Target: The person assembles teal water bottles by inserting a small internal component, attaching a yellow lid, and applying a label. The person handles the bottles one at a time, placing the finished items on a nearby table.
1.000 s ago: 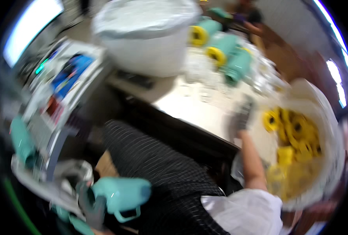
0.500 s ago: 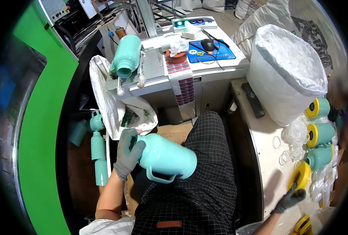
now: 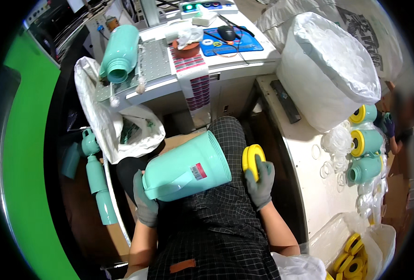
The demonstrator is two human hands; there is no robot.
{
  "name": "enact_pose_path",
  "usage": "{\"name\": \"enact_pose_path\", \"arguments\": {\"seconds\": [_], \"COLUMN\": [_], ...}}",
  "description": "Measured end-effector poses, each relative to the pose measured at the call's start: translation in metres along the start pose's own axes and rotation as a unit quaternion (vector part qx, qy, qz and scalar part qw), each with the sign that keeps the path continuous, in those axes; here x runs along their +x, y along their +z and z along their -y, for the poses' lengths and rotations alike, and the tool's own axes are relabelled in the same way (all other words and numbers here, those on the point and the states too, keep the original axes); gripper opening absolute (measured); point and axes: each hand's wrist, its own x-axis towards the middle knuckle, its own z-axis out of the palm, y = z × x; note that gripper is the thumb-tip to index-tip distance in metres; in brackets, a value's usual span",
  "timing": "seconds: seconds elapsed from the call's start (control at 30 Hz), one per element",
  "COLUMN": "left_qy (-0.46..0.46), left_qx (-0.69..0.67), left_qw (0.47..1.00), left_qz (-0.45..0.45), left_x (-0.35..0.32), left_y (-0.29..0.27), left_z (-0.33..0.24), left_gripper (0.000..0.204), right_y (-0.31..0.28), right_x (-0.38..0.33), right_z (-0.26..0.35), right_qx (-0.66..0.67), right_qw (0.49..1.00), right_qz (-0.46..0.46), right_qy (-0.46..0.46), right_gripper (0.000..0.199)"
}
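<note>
A teal plastic jug body (image 3: 188,165) lies tilted across my lap, its wide round end toward the right and a small red-and-white label on its side. My left hand (image 3: 145,200), in a grey glove, is closed round the jug's narrow end. Just right of the wide end, and apart from it, a yellow round cap (image 3: 252,161) is pinched in my gloved right hand (image 3: 261,184).
Another teal jug (image 3: 121,51) lies on the worktable beside a label roll (image 3: 186,49). Jugs with yellow ends (image 3: 366,142) stand at the right, near another person's hand (image 3: 389,126). A sack of clear rings (image 3: 330,70) and a bag of yellow caps (image 3: 354,256) flank the bench.
The jug has turned so its wide end and label show. My right hand has brought the yellow cap from the right bench to beside the jug. The view has shifted.
</note>
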Motion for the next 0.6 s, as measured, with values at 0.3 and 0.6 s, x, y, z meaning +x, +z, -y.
{"name": "enact_pose_path", "arguments": {"seconds": [0.3, 0.6], "left_qy": [-0.137, -0.222], "left_qx": [-0.141, -0.298], "left_qw": [0.977, 0.928], "left_qz": [0.076, 0.010], "left_x": [-0.008, -0.013], "left_y": [0.021, 0.025], "left_z": [0.013, -0.007], "left_gripper": [0.034, 0.027], "right_y": [-0.027, -0.035], "right_x": [0.076, 0.053], "right_z": [0.073, 0.082], "right_qx": [0.218, 0.273], "right_qw": [0.970, 0.956], "right_qz": [0.052, 0.071], "right_qy": [-0.094, -0.078], "right_gripper": [0.063, 0.057]}}
